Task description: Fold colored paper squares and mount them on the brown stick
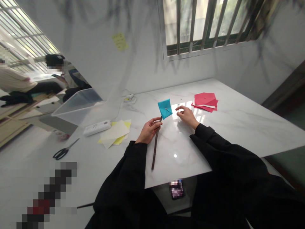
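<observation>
My left hand (pixel 148 131) is closed around the upper part of a thin brown stick (pixel 155 149), which slants down toward the table's front edge. At the stick's top sits a blue paper pinwheel (pixel 164 105), its corners folded in to a small pin at the centre. To the right of the pinwheel, apart from it, is my right hand (pixel 187 116). Its fingers are loosely bent, with thumb and forefinger a little apart and nothing visible between them. Small specks lie on the table beyond that hand.
Red and white paper pieces (pixel 205 101) lie at the back right of the marble-patterned table (pixel 250 127). Left of my hands are yellow and cream paper sheets (pixel 115 134), a white power strip (pixel 97 128), black-handled scissors (pixel 61 153) and a clear plastic bin (pixel 78 106). Other people sit farther left.
</observation>
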Demonstrator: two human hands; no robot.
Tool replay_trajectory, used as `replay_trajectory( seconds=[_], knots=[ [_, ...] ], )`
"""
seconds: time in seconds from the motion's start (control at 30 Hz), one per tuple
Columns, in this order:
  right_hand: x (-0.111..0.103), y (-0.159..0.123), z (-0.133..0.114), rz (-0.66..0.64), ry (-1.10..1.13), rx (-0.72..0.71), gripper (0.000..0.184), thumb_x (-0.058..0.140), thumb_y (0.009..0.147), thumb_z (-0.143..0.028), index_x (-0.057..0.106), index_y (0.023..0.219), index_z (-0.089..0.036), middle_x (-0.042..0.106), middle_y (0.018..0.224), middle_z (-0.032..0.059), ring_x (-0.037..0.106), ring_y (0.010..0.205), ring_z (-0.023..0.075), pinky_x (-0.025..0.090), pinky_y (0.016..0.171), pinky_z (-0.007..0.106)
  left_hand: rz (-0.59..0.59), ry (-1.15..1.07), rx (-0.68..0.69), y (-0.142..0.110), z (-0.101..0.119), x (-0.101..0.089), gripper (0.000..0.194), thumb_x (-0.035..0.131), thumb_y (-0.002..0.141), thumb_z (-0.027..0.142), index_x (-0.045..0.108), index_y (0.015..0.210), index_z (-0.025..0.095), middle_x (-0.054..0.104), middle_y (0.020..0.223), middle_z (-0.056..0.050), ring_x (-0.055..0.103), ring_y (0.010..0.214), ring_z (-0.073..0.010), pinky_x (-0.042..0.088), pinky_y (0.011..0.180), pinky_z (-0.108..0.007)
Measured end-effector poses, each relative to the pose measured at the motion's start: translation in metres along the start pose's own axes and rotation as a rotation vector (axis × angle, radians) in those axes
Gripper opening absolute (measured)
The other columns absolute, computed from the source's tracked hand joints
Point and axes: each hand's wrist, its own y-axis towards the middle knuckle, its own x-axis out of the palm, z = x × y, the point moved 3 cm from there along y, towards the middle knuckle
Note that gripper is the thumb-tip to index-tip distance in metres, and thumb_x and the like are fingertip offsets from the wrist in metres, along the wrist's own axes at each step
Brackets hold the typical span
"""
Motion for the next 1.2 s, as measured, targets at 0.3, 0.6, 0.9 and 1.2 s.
replay_trajectory(
  seconds=[0.3,0.6,0.9,1.2],
  knots=[
    [0.001,0.001,-0.001,-0.080,-0.100,-0.037,0.026,0.058,0.082,-0.023,0.083,0.082,-0.020,0.066,0.065,0.0026,0.057,0.067,0.0180,0.038,0.070,0.029,-0.003,0.002,0.001,-0.001,0.000,0.000,0.052,0.094,0.067,0.033,0.075,0.112,0.016,0.074,0.090,-0.004,0.059,0.072,-0.0096,0.047,0.074,-0.025],
    [-0.002,0.001,0.000,0.010,-0.007,0.001,0.064,0.056,0.076,-0.021,0.066,0.139,-0.013,0.057,0.056,-0.0056,0.053,0.059,0.0184,0.041,0.070,0.029,0.002,0.006,-0.005,0.000,0.000,-0.001,0.053,0.095,0.066,0.034,0.075,0.111,0.015,0.075,0.089,-0.004,0.060,0.072,-0.0092,0.048,0.075,-0.025],
    [0.008,-0.003,-0.004,-0.221,-0.075,-0.091,0.027,0.056,0.082,-0.020,0.084,0.079,-0.018,0.063,0.060,0.0001,0.052,0.060,0.0144,0.036,0.064,0.027,0.002,0.009,0.006,-0.002,0.002,0.000,0.053,0.095,0.067,0.034,0.075,0.113,0.016,0.075,0.092,-0.005,0.059,0.072,-0.0091,0.047,0.074,-0.024],
    [0.001,0.000,-0.003,-0.073,-0.080,-0.004,0.038,0.061,0.081,-0.018,0.083,0.112,-0.017,0.066,0.062,-0.0001,0.056,0.063,0.0164,0.039,0.069,0.028,0.012,0.016,0.007,-0.003,0.003,0.001,0.052,0.094,0.067,0.034,0.076,0.112,0.016,0.075,0.092,-0.004,0.059,0.074,-0.0095,0.047,0.075,-0.025]
  ],
)
